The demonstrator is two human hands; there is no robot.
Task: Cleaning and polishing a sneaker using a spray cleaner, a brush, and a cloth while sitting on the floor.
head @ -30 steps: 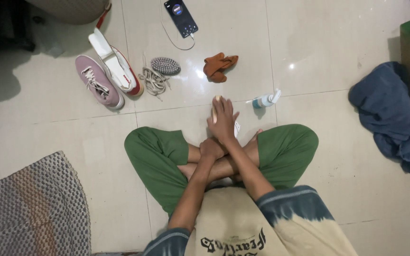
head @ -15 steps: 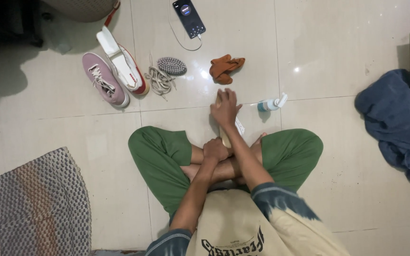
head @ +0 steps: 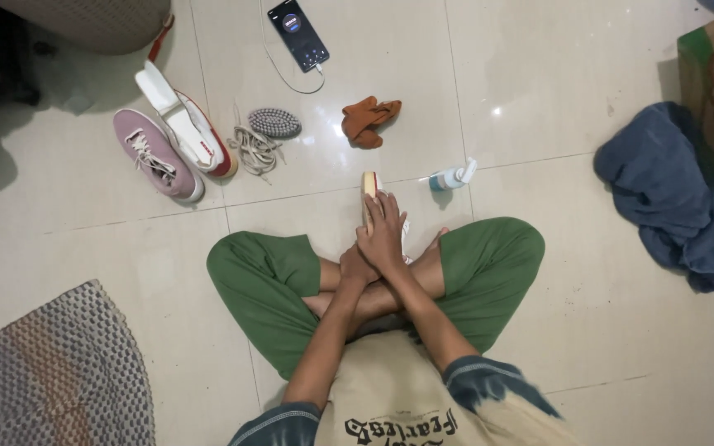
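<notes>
Head view looks down on a person sitting cross-legged on a tiled floor point(head: 539, 83), forearms crossed over green trousers. The right hand point(head: 383, 233) lies along the top of a pale shoe point(head: 368, 190) with a tan sole edge. Its fingers are stretched out and a little apart, flat on the shoe rather than curled round it. The left hand point(head: 357, 268) sits just behind, tucked partly under the right wrist; whether its grip is closed I cannot tell.

I judge the step to be steadying the shoe before a proper hold. A next move would call for fingers wrapped round its sides, since a flat palm only presses.

The shoe rests on the floor between the knees, toe pointing away, mostly hidden by the hand. A small spray bottle point(head: 454, 176) lies near it. Farther off are an orange rag point(head: 368, 120), an oval brush point(head: 274, 122), loose laces point(head: 251, 150) and a pink sneaker point(head: 154, 157).
</notes>
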